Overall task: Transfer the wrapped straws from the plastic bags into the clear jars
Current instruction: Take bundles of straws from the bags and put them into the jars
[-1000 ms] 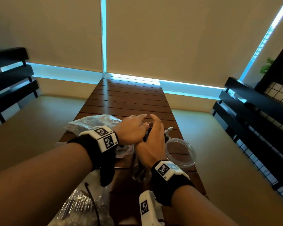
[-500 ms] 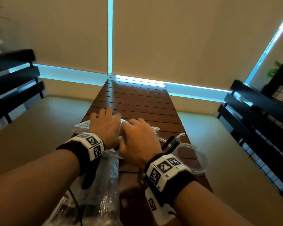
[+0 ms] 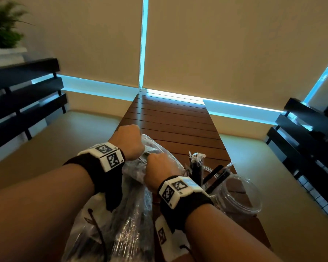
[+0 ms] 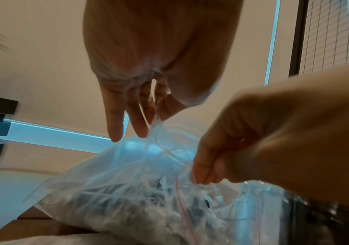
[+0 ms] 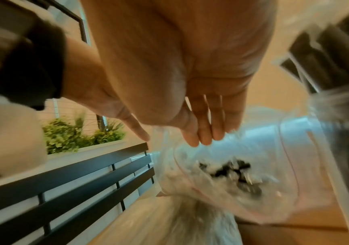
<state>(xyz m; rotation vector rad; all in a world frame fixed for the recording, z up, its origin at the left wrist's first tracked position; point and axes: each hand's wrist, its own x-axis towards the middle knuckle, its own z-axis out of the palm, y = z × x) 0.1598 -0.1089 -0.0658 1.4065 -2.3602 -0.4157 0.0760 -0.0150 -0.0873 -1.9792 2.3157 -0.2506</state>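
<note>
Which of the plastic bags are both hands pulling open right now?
The far plastic bag, lifted off the table: left hand and right hand pinch its mouth. The nearer bag lies untouched below the forearms.

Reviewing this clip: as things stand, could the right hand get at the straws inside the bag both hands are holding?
Probably not yet. The right hand and left hand each pinch the bag at its red-lined mouth, so both are occupied, and the straws sit deeper inside. One hand would likely need to let go first.

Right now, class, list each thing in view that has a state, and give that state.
Bag: mouth being pulled open, straws inside.
Left hand: pinching bag's rim.
Right hand: pinching bag's rim.
Near jar: open, empty.
Far jar: holds straws.
</note>
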